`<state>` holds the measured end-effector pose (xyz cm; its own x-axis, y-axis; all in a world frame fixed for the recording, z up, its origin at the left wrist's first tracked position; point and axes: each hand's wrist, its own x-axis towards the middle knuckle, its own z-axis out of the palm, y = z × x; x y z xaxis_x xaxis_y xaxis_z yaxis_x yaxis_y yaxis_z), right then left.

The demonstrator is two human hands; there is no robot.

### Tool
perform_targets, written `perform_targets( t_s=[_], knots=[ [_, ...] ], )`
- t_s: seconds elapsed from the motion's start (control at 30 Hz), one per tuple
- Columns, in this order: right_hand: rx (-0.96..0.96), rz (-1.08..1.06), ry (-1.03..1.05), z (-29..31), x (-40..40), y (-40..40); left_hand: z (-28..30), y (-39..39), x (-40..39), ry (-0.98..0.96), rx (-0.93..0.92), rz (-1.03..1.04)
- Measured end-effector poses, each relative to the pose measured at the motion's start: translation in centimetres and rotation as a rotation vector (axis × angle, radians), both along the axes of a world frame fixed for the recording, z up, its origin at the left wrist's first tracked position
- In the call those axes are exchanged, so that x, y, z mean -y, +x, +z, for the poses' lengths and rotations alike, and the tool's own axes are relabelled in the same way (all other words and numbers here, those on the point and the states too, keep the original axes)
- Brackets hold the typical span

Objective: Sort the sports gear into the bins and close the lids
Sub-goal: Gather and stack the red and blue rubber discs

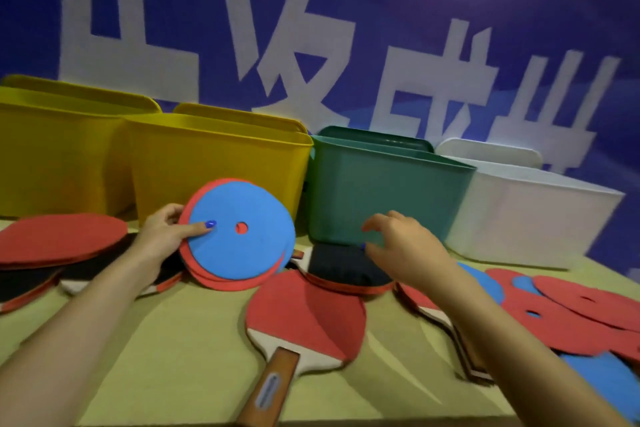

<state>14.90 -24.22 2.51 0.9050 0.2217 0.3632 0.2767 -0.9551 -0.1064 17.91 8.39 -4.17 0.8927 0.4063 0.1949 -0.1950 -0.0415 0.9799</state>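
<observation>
Four open bins line the tabletop's (194,340) far edge: two yellow bins (214,170), a green bin (384,191) and a white bin (533,215), lids standing behind them. Sorting looks barely under way, since paddles and discs cover the table. A red paddle (304,315) lies near the front edge, more discs (561,315) at the right edge. The left hand (162,236) grips a stack of blue and red discs (239,232), tilted up before the second yellow bin. The right hand (405,250) hovers over a black paddle (346,265), fingers loosely spread, holding nothing. Next, probably: gather further discs, then drop the stack into one bin.
</observation>
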Motion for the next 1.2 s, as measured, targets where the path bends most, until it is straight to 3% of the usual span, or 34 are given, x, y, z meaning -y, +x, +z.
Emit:
perform_targets(
  t_s=[0.17, 0.3, 0.6, 0.7, 0.83, 1.0, 1.1, 1.2],
  knots=[
    [-0.144, -0.283, -0.231, -2.2, 6.7, 1.2, -0.5, 0.7, -0.2, -0.008, -0.026, 0.000],
    [-0.364, -0.370, -0.213, -3.4, 8.7, 1.9, -0.6, 0.6, 0.1, -0.049, -0.066, -0.014],
    [-0.160, -0.277, -0.623, -4.9, 8.2, 3.8, 0.1, 0.1, 0.3, -0.011, -0.075, -0.037],
    [-0.130, -0.293, -0.665, -4.7, 7.4, 3.9, 0.1, 0.0, 0.3, -0.001, -0.077, -0.039],
    [0.062, -0.376, -0.428, -0.6, 6.4, 2.6, -0.1, -0.1, 0.5, -0.017, -0.071, -0.045],
    [0.390, -0.264, 0.424, 5.4, 2.7, 0.6, -0.2, 0.1, 0.3, -0.026, -0.051, -0.036],
    [0.342, -0.115, 0.627, 6.0, -1.7, 0.7, -0.5, 0.7, 0.1, -0.024, -0.044, -0.040],
    [0.149, 0.016, 0.577, 2.7, -7.6, 1.5, -0.5, 0.9, -0.1, -0.013, -0.058, -0.042]
  ],
)
